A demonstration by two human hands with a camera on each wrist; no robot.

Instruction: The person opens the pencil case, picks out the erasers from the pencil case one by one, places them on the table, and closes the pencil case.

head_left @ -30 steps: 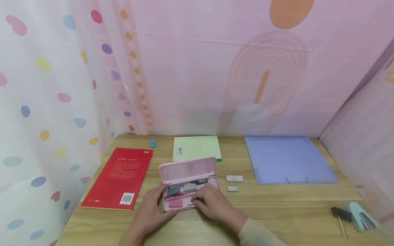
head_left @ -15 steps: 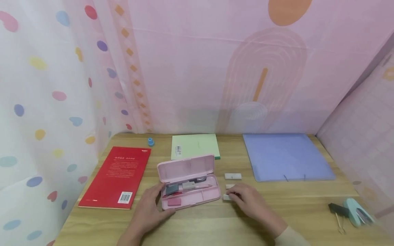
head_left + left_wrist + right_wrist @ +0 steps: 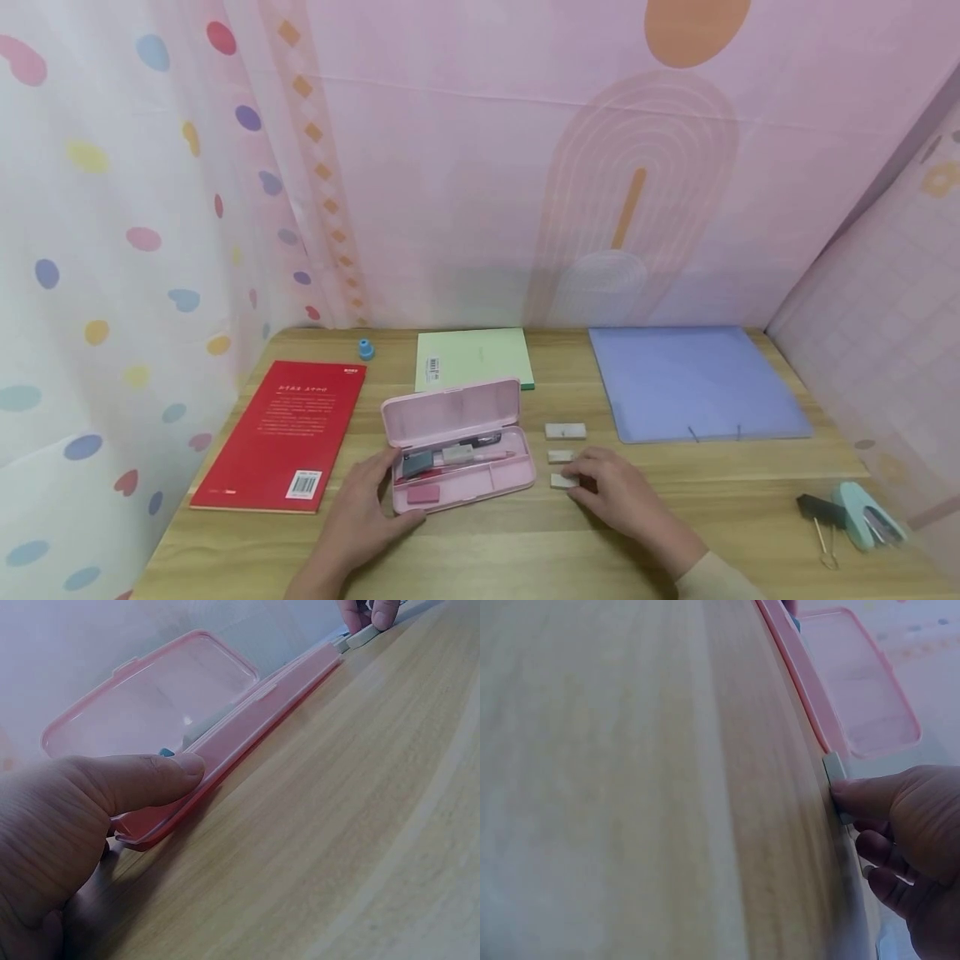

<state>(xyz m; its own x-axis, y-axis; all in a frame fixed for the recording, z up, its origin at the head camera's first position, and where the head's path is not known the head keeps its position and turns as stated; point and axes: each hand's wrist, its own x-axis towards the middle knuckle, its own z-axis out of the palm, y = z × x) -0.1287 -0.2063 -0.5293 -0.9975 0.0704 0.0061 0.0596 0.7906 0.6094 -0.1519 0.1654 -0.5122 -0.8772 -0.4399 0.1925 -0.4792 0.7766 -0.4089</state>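
Note:
A pink pencil case (image 3: 495, 479) lies with its lid raised on the table. My left hand (image 3: 367, 504) grips its left end, thumb along the front wall in the left wrist view. Inside are a pink eraser (image 3: 423, 494), a dark grey block (image 3: 417, 462), a whitish block (image 3: 457, 453), a black pen (image 3: 480, 439) and a slim clear pen (image 3: 495, 456). To the right of the case, my right hand (image 3: 618, 492) pinches the right end of a small white eraser (image 3: 562, 481) at the tabletop. Two similar white blocks, the nearer block (image 3: 560, 457) and the farther block (image 3: 566, 431), lie behind it.
A red book (image 3: 281, 437) lies at left, a blue sharpener-like piece (image 3: 365, 349) behind it. At the back are a green notebook (image 3: 476, 358) and a blue folder (image 3: 697, 383). A black binder clip (image 3: 821, 510) and a mint stapler-like tool (image 3: 862, 517) sit at right.
My right hand has moved right from inside the pencil case to the table, bringing the small white eraser beside the other two blocks. My left hand has kept its grip on the case.

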